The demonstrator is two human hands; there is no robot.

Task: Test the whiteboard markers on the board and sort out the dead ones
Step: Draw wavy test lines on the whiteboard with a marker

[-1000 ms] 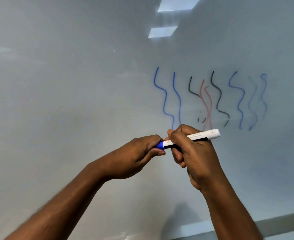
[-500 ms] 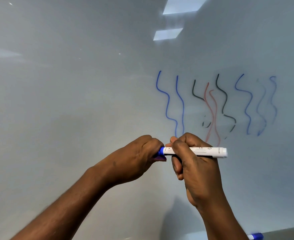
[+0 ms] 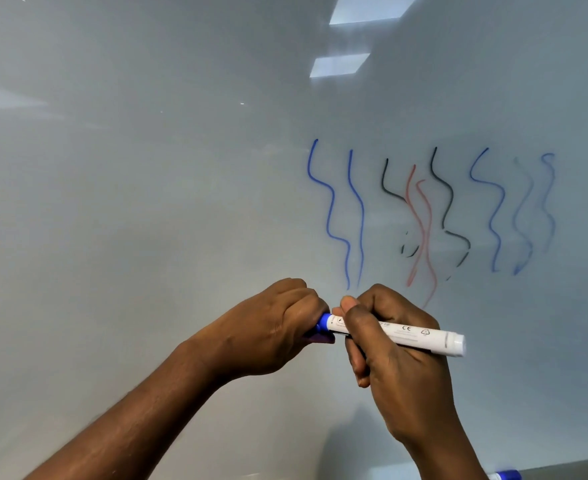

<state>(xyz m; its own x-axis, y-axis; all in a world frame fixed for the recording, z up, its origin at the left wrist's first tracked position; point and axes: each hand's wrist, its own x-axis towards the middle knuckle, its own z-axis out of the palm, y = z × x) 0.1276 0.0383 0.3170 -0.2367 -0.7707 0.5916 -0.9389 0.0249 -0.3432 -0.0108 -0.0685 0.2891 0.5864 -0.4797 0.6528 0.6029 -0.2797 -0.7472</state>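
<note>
A white marker with blue trim lies nearly level in front of the whiteboard. My right hand grips its barrel. My left hand is curled round the blue cap at the marker's left end; only a bit of the cap shows. Several wavy test lines in blue, black and red run down the board above my hands. The two blue lines at the far right are faint, and one black line breaks up near its bottom.
Another marker with a blue cap lies at the bottom right edge, on what looks like the board's ledge. Ceiling lights reflect in the board at the top.
The marker has tilted from pointing up to the right to slightly down to the right. Both hands sit a little lower against the lines. The second marker has come into view.
</note>
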